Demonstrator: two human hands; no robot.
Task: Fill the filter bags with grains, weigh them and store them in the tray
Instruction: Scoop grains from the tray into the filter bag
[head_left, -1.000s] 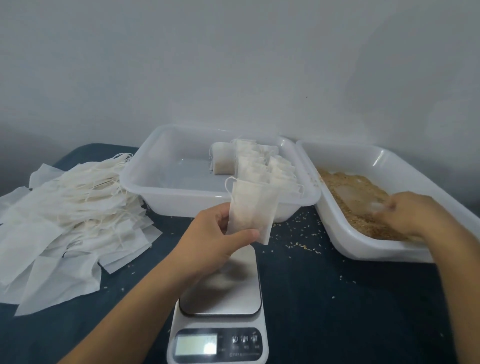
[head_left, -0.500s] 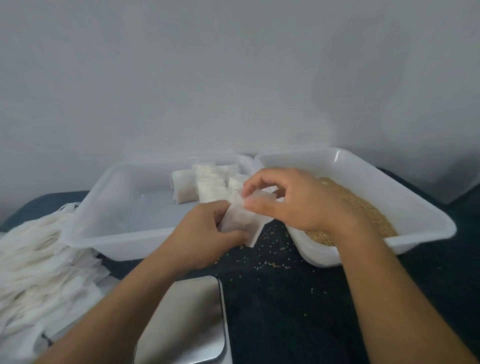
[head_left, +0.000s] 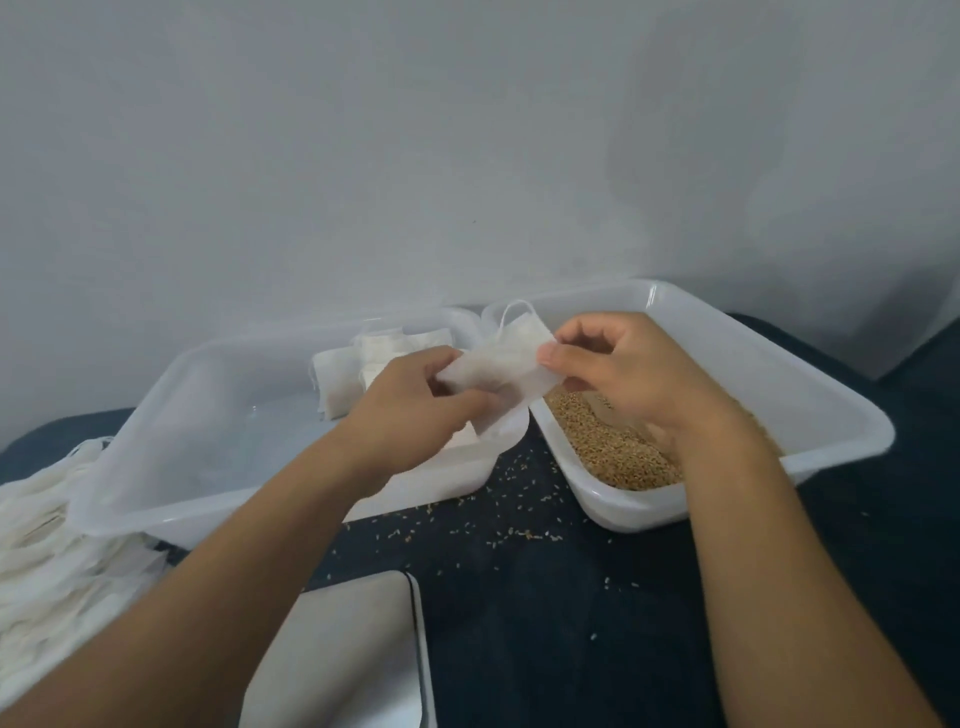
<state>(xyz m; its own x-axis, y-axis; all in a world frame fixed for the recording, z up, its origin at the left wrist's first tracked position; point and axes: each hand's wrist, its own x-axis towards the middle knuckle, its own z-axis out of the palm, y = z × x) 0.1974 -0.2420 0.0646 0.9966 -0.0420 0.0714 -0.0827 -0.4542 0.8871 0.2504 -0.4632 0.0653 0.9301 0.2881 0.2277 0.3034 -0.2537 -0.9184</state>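
Dark tabletop (head_left: 597, 623) — plain pale wall (head_left: 415, 156) behind.

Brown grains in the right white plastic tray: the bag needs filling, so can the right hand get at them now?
Probably yes: the right hand hovers directly above the brown grains, but it pinches the white filter bag.

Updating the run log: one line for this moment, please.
step: opening filter bag | left hand: pinches bag | right hand: pinches bag | position: over grain tray | scale: bare
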